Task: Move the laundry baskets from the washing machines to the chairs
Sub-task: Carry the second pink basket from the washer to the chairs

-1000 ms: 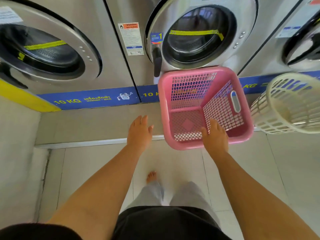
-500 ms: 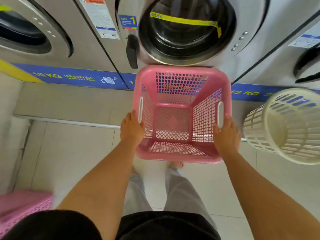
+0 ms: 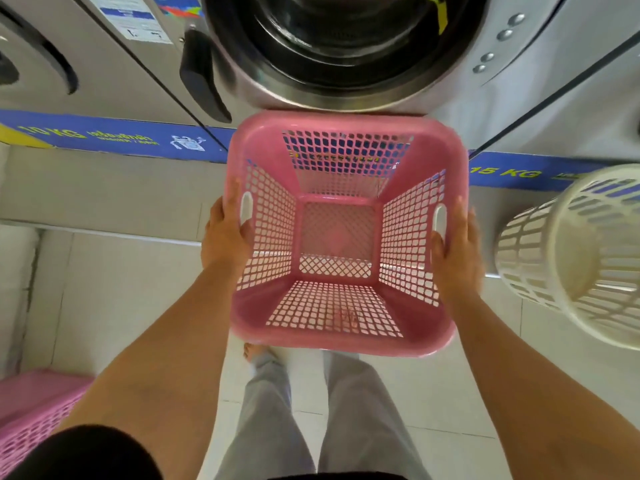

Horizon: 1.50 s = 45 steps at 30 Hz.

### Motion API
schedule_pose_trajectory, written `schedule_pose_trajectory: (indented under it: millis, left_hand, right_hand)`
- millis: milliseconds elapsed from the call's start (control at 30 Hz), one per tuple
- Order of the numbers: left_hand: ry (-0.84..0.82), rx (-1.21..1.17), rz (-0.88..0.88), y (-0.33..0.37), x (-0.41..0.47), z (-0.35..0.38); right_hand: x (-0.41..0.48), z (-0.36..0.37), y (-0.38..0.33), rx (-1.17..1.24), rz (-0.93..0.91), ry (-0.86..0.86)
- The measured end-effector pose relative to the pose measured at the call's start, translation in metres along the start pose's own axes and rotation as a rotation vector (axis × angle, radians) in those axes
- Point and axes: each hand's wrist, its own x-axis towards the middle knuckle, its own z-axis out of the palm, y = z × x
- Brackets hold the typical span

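Got both hands on the pink basket [image 3: 341, 233] now, left hand [image 3: 225, 237] wrapped around the left side by its handle slot, right hand [image 3: 457, 247] clamped on the right side by the other slot, thumbs hooked over the rim. It's empty and it looks like it's up off the ledge [image 3: 104, 192], sitting right in front of the middle washer [image 3: 346, 50], just under the door. My take on doing this bit well: keep the grip even on both sides so it doesn't tip, pull it straight back toward my body to clear the door and that black handle [image 3: 202, 77], then turn toward the chairs, which I can't see from here. Also worth minding the white basket [image 3: 571, 254] lying tilted on its side just to my right, easy to clip with an elbow. Count-wise: three baskets in view, two pink (the one I'm holding plus another pink one [image 3: 38, 410] down at the bottom left corner) and one white. Three washers showing, though the outer two are only partly in frame.
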Motion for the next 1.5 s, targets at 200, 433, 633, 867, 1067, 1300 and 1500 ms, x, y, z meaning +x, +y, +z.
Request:
schedule_pose_trajectory:
  millis: [200, 433, 633, 867, 1067, 1300, 1500]
  left_hand:
    - [0.088, -0.005, 0.034, -0.004, -0.001, 0.008]
    - [0.108, -0.039, -0.026, -0.011, -0.036, -0.003]
    - [0.126, -0.046, -0.112, -0.039, -0.082, -0.036]
    - [0.197, -0.089, -0.260, -0.101, -0.151, -0.083]
    - [0.355, -0.156, -0.376, -0.176, -0.228, -0.121]
    - [0.521, -0.182, -0.549, -0.273, -0.324, -0.162]
    - [0.698, -0.243, -0.654, -0.358, -0.405, -0.199]
  right_hand:
    - [0.002, 0.005, 0.007, -0.003, -0.033, 0.053]
    - [-0.011, -0.006, 0.006, -0.041, -0.076, 0.005]
    - [-0.042, -0.018, -0.020, -0.056, -0.163, -0.032]
    - [-0.098, -0.011, -0.076, -0.054, -0.295, -0.078]
    - [-0.164, 0.014, -0.139, -0.054, -0.459, -0.138]
    - [-0.252, 0.062, -0.221, 0.029, -0.695, -0.211]
    - [-0.333, 0.111, -0.297, 0.087, -0.879, -0.267]
